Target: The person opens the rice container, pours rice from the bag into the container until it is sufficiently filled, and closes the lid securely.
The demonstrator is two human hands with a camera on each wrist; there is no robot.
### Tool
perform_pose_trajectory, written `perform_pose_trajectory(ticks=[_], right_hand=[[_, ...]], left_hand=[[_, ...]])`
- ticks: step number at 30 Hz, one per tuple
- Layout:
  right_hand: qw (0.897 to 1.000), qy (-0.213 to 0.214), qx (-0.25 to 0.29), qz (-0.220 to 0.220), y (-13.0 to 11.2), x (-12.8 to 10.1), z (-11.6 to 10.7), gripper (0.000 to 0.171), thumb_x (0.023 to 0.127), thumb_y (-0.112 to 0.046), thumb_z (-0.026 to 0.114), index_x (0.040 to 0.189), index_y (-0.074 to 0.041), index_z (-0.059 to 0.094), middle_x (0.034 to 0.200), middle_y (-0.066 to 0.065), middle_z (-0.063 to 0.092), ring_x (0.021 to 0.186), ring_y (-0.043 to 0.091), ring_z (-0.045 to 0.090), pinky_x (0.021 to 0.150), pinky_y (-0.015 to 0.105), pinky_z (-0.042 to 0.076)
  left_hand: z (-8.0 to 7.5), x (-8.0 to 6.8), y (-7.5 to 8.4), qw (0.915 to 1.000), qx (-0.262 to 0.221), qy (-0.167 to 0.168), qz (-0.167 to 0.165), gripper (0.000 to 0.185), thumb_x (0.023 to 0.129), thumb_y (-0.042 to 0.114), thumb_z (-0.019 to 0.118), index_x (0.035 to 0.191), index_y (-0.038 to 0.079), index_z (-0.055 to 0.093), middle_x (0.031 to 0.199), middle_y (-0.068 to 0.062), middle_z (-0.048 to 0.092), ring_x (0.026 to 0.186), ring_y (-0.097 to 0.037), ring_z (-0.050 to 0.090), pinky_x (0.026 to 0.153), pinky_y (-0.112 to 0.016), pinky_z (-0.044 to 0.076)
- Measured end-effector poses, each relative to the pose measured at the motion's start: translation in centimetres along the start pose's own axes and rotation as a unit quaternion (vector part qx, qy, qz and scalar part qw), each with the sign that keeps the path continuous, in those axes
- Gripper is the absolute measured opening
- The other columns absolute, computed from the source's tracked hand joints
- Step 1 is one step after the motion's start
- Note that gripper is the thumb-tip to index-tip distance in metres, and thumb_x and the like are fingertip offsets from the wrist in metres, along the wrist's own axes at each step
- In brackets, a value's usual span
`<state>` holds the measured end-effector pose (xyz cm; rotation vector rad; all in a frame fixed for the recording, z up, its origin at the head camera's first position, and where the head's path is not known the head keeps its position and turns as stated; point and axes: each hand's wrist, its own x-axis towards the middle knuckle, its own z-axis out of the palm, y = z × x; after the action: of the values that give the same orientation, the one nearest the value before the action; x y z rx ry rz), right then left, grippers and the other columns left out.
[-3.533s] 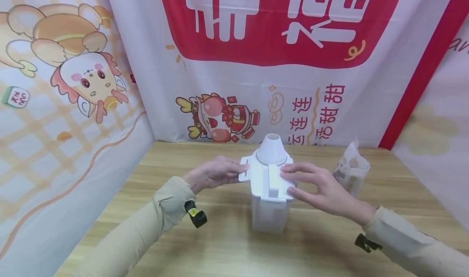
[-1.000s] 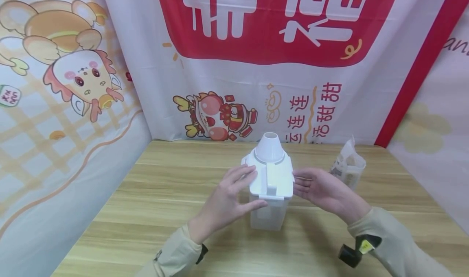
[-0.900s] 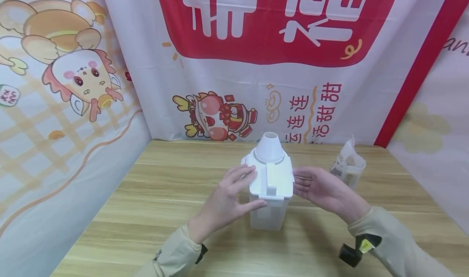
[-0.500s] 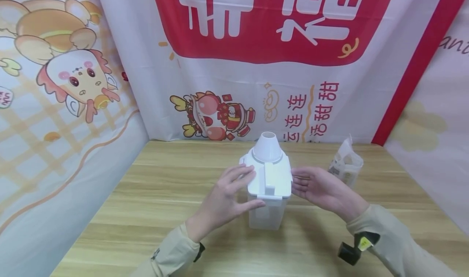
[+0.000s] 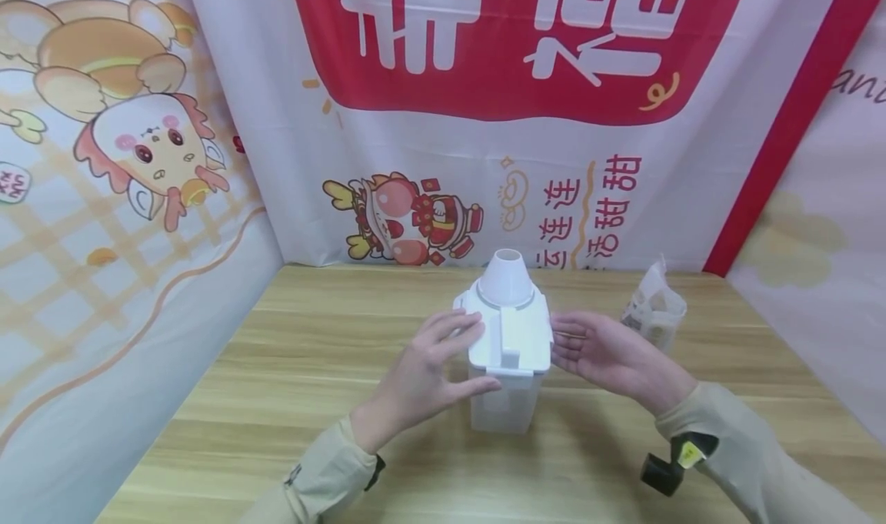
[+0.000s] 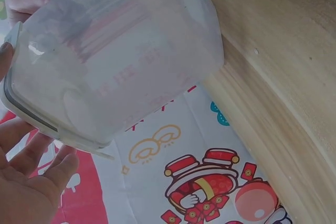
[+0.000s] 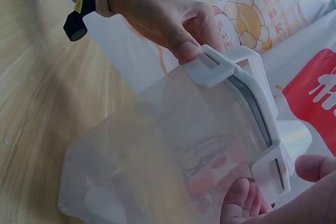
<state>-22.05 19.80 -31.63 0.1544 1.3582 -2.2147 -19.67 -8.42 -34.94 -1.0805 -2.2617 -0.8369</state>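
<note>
A translucent plastic container (image 5: pixel 501 408) stands on the wooden table (image 5: pixel 311 370). It carries a white lid (image 5: pixel 519 339) with a white cone-shaped spout (image 5: pixel 505 278) on top. My left hand (image 5: pixel 450 358) grips the lid's left front corner, fingers on the left side and thumb at the front edge. In the right wrist view that thumb presses a lid latch (image 7: pixel 215 66). My right hand (image 5: pixel 588 347) holds the lid's right edge, with the thumb above and the fingers beside it. The container (image 6: pixel 115 61) fills the left wrist view and looks empty.
A small clear bag (image 5: pixel 654 312) with pale contents stands on the table right of the container, behind my right hand. Printed cloth banners close in the table at the back and on both sides. Black wrist cameras (image 5: pixel 667 470) sit on my sleeves.
3.5 s ago the left latch stuck out and my hands lay on top of the lid; now it lies flat and both hands clasp the lid's sides. Nothing moved in the last second.
</note>
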Motion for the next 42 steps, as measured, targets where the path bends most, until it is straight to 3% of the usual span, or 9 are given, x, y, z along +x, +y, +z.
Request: perform_pose_trajectory(ticks=[3, 9, 23, 32, 42], right_hand=[[1.000, 0.002, 0.002, 0.003, 0.0, 0.1, 0.0, 0.033, 0.099, -0.013, 0.058, 0.127, -0.001, 0.045, 0.119, 0.012, 0.053, 0.111, 0.024, 0.052, 0.106, 0.037, 0.040], [1.000, 0.006, -0.011, 0.007, 0.2, 0.4, -0.1, 0.019, 0.097, -0.012, 0.061, 0.114, -0.004, 0.057, 0.115, 0.011, 0.057, 0.108, 0.022, 0.055, 0.104, 0.036, 0.043], [1.000, -0.013, -0.016, 0.022, -0.3, 1.1, -0.6, 0.029, 0.098, -0.007, 0.058, 0.124, 0.001, 0.048, 0.112, 0.013, 0.059, 0.108, 0.023, 0.057, 0.107, 0.039, 0.041], [0.999, -0.024, -0.020, 0.032, -0.8, 1.2, -0.9, 0.023, 0.097, -0.004, 0.056, 0.119, 0.001, 0.051, 0.109, 0.013, 0.061, 0.104, 0.023, 0.059, 0.106, 0.038, 0.041], [0.998, -0.041, -0.015, 0.048, -0.9, 1.8, -1.0, 0.014, 0.098, -0.004, 0.055, 0.112, 0.000, 0.055, 0.104, 0.013, 0.063, 0.100, 0.023, 0.060, 0.105, 0.038, 0.042]], left_hand=[[0.0, 0.0, -0.1, 1.0000, 0.002, -0.003, -0.001, 0.071, 0.077, 0.042, 0.084, 0.132, 0.003, 0.061, 0.138, -0.010, 0.055, 0.131, -0.027, 0.045, 0.109, -0.039, 0.037], [0.1, -0.1, -0.2, 1.0000, 0.007, 0.001, 0.005, 0.071, 0.076, 0.043, 0.084, 0.132, 0.003, 0.062, 0.137, -0.010, 0.056, 0.130, -0.027, 0.046, 0.109, -0.040, 0.037], [-0.1, 0.1, -0.1, 0.9999, 0.006, 0.005, 0.011, 0.071, 0.076, 0.042, 0.084, 0.131, 0.004, 0.062, 0.137, -0.011, 0.056, 0.129, -0.028, 0.047, 0.109, -0.040, 0.037], [-0.2, 0.2, -0.2, 0.9995, 0.018, 0.005, 0.027, 0.069, 0.076, 0.043, 0.084, 0.130, 0.004, 0.063, 0.135, -0.012, 0.057, 0.128, -0.028, 0.048, 0.108, -0.039, 0.038], [-0.1, 0.1, -0.1, 0.9994, 0.030, 0.004, 0.019, 0.071, 0.077, 0.044, 0.083, 0.131, 0.004, 0.062, 0.136, -0.011, 0.057, 0.128, -0.028, 0.048, 0.108, -0.040, 0.039]])
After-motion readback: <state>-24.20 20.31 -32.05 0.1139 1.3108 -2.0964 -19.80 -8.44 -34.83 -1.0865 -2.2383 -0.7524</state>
